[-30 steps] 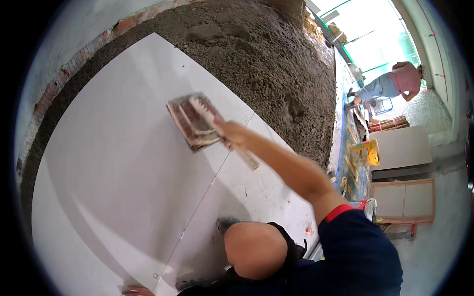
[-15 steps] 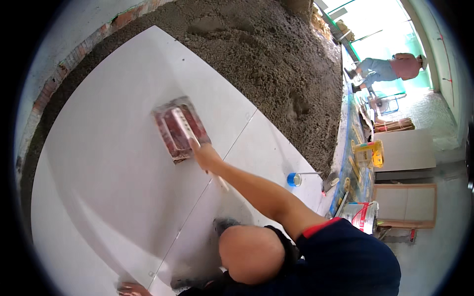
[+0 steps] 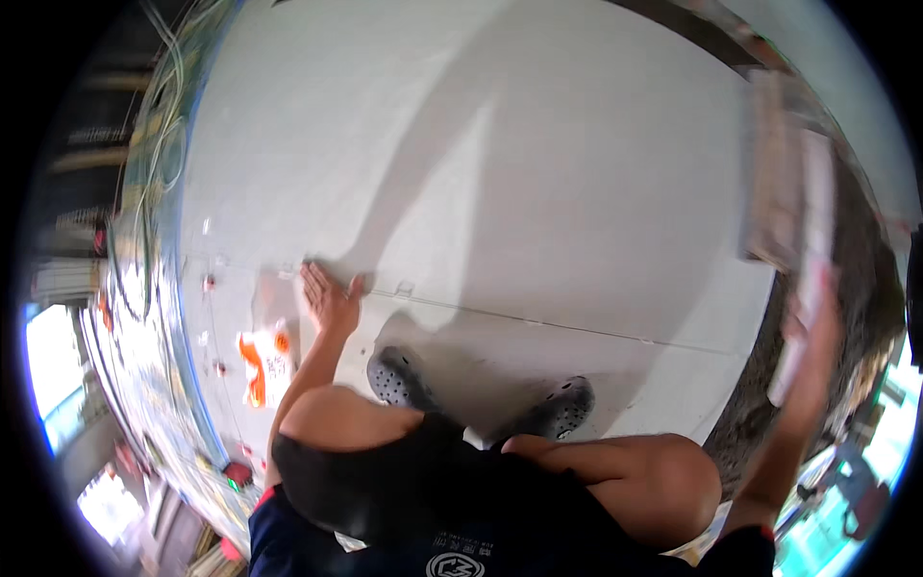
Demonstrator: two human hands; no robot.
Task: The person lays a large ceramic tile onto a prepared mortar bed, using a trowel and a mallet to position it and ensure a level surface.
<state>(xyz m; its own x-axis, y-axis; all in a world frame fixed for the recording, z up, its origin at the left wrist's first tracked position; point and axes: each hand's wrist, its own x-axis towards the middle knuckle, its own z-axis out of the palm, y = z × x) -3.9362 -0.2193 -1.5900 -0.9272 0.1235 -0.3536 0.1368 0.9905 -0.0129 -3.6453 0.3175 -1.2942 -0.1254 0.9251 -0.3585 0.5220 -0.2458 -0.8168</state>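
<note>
My left hand [image 3: 330, 302] lies open on the pale large floor tiles [image 3: 615, 173], fingers spread beside a joint with small clips along it. An orange-and-white packet [image 3: 265, 368] lies left of it. At the right, my right hand [image 3: 810, 317] is closed on the long pale handle of a rectangular float-like tool [image 3: 772, 173], blurred, at the tiles' edge beside dark mortar [image 3: 745, 409]. My feet in grey perforated clogs [image 3: 562, 409] rest on the tiles below the joint, under my bent knees.
Loose cables [image 3: 159, 192] and plastic sheeting [image 3: 154, 404] run along the left, with stacked materials [image 3: 87, 163] beyond. A wall [image 3: 856, 106] curves along the upper right. Another person [image 3: 860, 490] is at the lower right, before a bright opening.
The view has swung sharply, bringing both feet and the cable-lined side into sight. The tool in my right hand has gone from over the middle of a tile to the tiles' edge.
</note>
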